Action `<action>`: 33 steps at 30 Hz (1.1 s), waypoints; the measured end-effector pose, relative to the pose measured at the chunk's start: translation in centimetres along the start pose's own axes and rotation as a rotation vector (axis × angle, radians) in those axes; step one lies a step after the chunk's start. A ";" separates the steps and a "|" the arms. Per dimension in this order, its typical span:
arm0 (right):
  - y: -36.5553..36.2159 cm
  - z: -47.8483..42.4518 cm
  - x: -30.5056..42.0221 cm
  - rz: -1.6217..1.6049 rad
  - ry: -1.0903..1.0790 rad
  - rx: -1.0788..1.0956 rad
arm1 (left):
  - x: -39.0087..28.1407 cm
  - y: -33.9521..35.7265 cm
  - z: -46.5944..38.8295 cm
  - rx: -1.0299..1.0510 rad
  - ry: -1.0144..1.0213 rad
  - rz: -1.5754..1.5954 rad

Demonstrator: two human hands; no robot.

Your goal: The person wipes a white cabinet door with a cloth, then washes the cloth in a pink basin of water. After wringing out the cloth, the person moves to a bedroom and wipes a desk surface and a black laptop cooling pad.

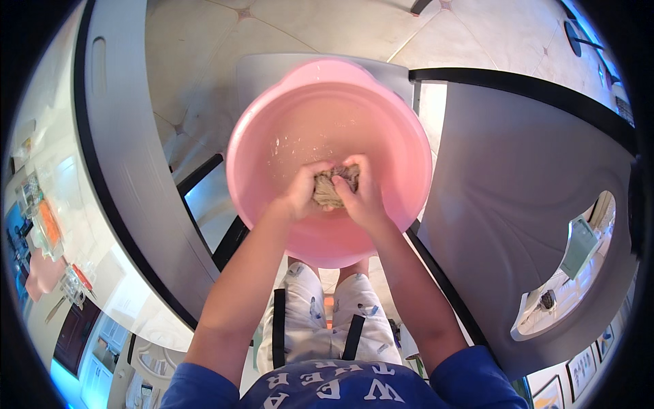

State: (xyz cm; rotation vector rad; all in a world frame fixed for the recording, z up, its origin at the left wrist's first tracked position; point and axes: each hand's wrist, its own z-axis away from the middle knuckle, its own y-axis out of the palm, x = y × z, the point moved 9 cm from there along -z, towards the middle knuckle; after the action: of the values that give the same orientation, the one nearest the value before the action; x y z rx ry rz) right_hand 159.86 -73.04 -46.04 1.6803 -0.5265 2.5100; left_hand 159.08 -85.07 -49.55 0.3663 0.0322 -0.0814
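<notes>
Both of my hands close around a bunched, wet-looking greyish-brown cloth (329, 191) over a round pink plastic basin (240, 133). My left hand (305, 189) cups the cloth from its left side. On the other side my right hand (364, 191) grips it, the thumb pressed on top. Cloudy water (327, 117) lies in the basin below, with small bubbles or glints at its left. Parts of the cloth are hidden by my fingers.
The basin rests on a grey chair seat (250, 71). A chair back with a cut-out (485, 204) rises at right. At left, a glossy table (127, 286) bears plastic containers (48, 225) and a red-handled tool (82, 276). Tiled floor (306, 25) shows beyond.
</notes>
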 end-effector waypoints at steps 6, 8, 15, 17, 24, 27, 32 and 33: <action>3.7 3.2 -8.2 -0.748 0.827 -0.067 | -2.4 -0.9 0.7 -0.068 0.477 -0.473; 6.4 4.2 -5.6 -1.029 0.916 -0.085 | -2.8 -1.3 1.4 -0.061 0.588 -0.472; 7.8 5.3 -2.1 -1.420 1.035 -0.119 | -3.9 4.8 8.7 -0.248 1.360 -1.418; 7.6 5.6 -2.9 -1.367 1.022 -0.131 | -3.2 5.5 8.7 -0.128 1.388 -1.532; 8.4 5.0 -8.9 -1.259 0.931 -0.263 | -4.4 5.7 5.1 -0.250 1.133 -1.358; 6.2 3.3 -7.6 -0.930 0.852 -0.248 | -5.2 4.2 3.8 -0.413 1.034 -1.161; 4.1 1.2 -6.3 -0.512 0.773 -0.225 | -4.4 -0.1 0.9 -0.580 0.687 -0.618; 3.5 1.2 -5.7 -0.436 0.761 -0.213 | -4.0 -0.4 0.2 -0.579 0.619 -0.598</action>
State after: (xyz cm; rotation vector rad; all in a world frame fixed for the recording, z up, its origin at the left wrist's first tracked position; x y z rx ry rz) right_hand 162.31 -75.99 -51.64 0.5872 -0.2870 2.3899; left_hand 155.08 -85.22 -49.37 -0.2206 0.7640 -0.5354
